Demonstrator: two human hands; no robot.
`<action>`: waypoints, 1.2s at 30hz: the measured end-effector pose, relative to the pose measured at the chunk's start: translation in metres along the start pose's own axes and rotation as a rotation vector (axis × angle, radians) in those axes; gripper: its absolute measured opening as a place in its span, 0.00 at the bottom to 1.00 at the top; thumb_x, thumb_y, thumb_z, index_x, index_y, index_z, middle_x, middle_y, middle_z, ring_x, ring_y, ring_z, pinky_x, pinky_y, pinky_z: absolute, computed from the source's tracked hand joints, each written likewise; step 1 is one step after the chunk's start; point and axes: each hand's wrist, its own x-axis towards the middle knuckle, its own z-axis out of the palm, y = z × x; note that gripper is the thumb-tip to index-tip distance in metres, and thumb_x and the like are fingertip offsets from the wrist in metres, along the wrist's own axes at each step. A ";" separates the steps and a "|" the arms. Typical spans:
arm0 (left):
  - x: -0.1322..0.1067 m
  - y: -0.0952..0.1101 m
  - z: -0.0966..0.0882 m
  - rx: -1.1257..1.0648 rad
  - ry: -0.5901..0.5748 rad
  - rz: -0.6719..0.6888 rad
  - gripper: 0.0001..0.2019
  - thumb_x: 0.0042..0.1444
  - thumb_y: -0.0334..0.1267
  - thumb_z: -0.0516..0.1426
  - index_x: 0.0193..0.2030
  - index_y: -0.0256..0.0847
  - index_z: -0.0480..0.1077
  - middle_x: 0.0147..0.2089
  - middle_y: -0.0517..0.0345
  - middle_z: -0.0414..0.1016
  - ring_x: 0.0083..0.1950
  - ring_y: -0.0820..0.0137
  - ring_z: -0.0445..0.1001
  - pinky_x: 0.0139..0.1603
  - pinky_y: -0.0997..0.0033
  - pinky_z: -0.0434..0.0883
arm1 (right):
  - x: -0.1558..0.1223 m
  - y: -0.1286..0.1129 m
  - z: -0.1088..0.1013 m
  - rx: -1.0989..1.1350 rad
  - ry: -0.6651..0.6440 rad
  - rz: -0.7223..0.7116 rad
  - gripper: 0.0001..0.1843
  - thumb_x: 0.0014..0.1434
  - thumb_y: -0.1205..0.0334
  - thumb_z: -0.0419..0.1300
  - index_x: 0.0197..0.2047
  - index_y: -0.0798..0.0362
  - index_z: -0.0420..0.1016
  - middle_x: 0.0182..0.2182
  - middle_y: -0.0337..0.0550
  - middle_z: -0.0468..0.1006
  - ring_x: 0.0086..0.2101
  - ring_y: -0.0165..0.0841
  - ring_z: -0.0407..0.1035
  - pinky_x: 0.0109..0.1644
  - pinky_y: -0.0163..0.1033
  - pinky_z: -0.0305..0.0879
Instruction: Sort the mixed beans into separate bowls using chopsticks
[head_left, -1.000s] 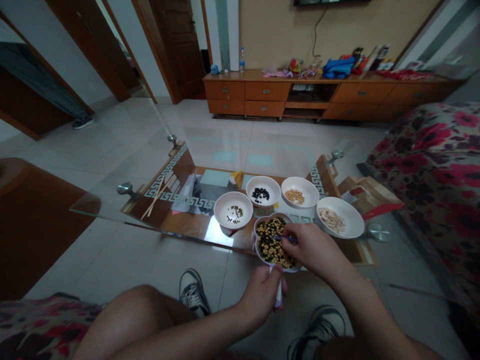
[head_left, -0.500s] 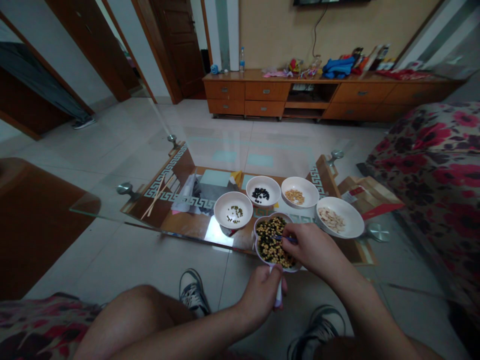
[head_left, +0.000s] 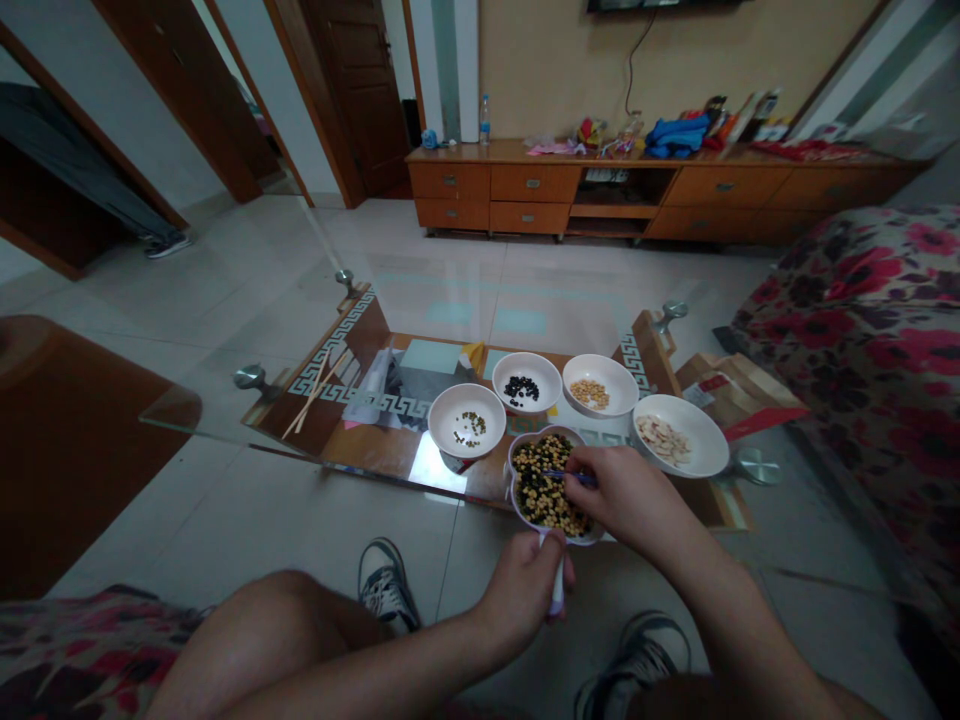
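Note:
My left hand [head_left: 523, 585] is closed around the pale handle of a lilac-rimmed, scalloped bowl [head_left: 579, 540], held at the near edge of the glass table. Mixed yellow, dark and green beans [head_left: 541, 495] fill this bowl. Above its right side, my right hand [head_left: 622, 495] pinches slim purple tweezers [head_left: 556, 474], their tips among the beans. Beyond stand white bowls: one with a few green beans [head_left: 470, 429], another with black beans [head_left: 522, 390], a third with yellow beans [head_left: 589, 394]. Further right, a white bowl [head_left: 709, 455] holds pale, flat pieces.
Wooden chopsticks [head_left: 307, 400] lie at the left of the glass table [head_left: 217, 400]. A brown paper bag [head_left: 739, 385] is beside the rightmost bowl. A flowered sofa [head_left: 877, 300] is on the right. Along the far wall runs a wooden cabinet [head_left: 532, 183]. Another person's leg [head_left: 90, 165] shows at far left.
Hardly anything differs. My right hand has shifted very slightly with the tweezers still in the beans; the left hand and the bowls are where they were.

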 end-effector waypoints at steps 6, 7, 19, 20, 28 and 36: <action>0.000 -0.003 0.001 0.007 0.001 -0.008 0.33 0.53 0.73 0.43 0.24 0.42 0.65 0.14 0.63 0.59 0.17 0.72 0.62 0.20 0.73 0.57 | 0.001 -0.002 0.001 -0.009 -0.010 0.011 0.08 0.60 0.61 0.59 0.34 0.50 0.80 0.29 0.44 0.80 0.28 0.32 0.72 0.30 0.34 0.54; 0.001 -0.004 0.001 0.007 0.003 -0.007 0.33 0.53 0.73 0.43 0.24 0.42 0.65 0.14 0.63 0.59 0.17 0.72 0.62 0.20 0.73 0.57 | 0.001 -0.002 0.001 -0.011 -0.013 0.020 0.08 0.60 0.61 0.59 0.34 0.50 0.80 0.29 0.44 0.80 0.29 0.32 0.72 0.30 0.34 0.54; -0.001 0.000 0.000 0.002 0.002 0.000 0.34 0.52 0.73 0.44 0.24 0.42 0.65 0.15 0.63 0.59 0.17 0.72 0.62 0.21 0.73 0.58 | 0.000 -0.002 0.001 0.014 -0.010 -0.005 0.09 0.60 0.61 0.58 0.35 0.50 0.80 0.29 0.44 0.81 0.29 0.33 0.73 0.30 0.34 0.55; -0.001 0.000 0.000 0.002 0.002 -0.002 0.33 0.53 0.73 0.43 0.25 0.42 0.65 0.15 0.63 0.59 0.17 0.72 0.62 0.21 0.73 0.58 | 0.000 -0.002 0.001 0.013 -0.009 -0.005 0.08 0.60 0.61 0.58 0.34 0.50 0.80 0.29 0.44 0.81 0.29 0.33 0.72 0.30 0.34 0.55; -0.001 -0.002 0.001 0.008 -0.003 0.001 0.32 0.55 0.70 0.43 0.24 0.42 0.64 0.15 0.63 0.59 0.18 0.72 0.61 0.21 0.72 0.58 | 0.000 -0.004 0.000 -0.023 -0.026 0.027 0.08 0.59 0.62 0.59 0.33 0.50 0.80 0.28 0.43 0.80 0.28 0.32 0.72 0.29 0.34 0.53; -0.001 -0.002 0.000 0.016 -0.005 -0.009 0.31 0.55 0.70 0.43 0.25 0.42 0.64 0.15 0.63 0.59 0.18 0.72 0.62 0.21 0.72 0.58 | 0.000 -0.004 0.000 -0.040 -0.036 0.037 0.08 0.59 0.62 0.59 0.33 0.50 0.80 0.29 0.44 0.81 0.30 0.34 0.73 0.29 0.34 0.52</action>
